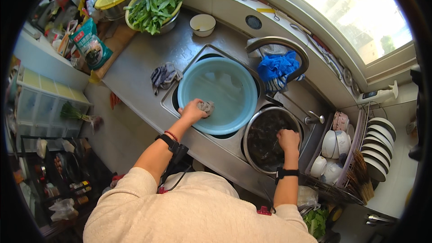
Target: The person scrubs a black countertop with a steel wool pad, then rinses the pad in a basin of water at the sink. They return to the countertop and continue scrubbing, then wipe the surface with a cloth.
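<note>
Here, left hand (192,111) clenched on a grey rag (206,106) at the near rim of the blue basin (234,108) in the sink, right hand (288,139) dipped into the steel bowl (252,128) just beside it, fingers curled, grasp unclear, greens (156,3) in a colander well behind.

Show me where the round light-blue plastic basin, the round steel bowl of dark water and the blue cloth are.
Round light-blue plastic basin (225,87), head view: bare inner bottom.
Round steel bowl of dark water (249,128), head view: left rim.
Blue cloth (276,66), head view: middle of the folds.
</note>
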`<action>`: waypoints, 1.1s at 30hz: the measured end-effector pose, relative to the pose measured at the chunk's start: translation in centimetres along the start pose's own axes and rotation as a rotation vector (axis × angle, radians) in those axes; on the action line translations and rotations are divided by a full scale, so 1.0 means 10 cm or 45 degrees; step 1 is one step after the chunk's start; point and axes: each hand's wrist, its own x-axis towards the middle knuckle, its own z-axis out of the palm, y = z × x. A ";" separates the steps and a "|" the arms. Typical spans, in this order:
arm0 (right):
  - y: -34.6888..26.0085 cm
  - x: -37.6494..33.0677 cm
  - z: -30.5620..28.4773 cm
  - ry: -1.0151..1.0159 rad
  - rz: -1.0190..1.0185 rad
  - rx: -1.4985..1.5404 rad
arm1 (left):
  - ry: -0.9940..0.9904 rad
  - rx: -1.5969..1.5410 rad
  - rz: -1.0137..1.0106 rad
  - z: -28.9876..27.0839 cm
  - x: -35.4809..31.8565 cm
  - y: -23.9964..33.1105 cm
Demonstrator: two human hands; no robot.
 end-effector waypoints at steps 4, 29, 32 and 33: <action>-0.59 0.16 -0.05 0.300 -0.185 1.312 | -0.255 -0.740 0.076 -0.20 0.05 0.22; -2.46 1.13 -0.15 0.149 -0.076 3.241 | -1.525 -2.443 -0.846 -0.71 0.53 0.54; -2.58 1.12 -0.21 0.057 -0.488 3.376 | -1.507 -2.367 -0.717 -0.57 0.38 0.54; -2.68 1.10 -0.29 0.156 -0.487 3.270 | -1.538 -2.331 -0.861 -0.48 0.41 0.48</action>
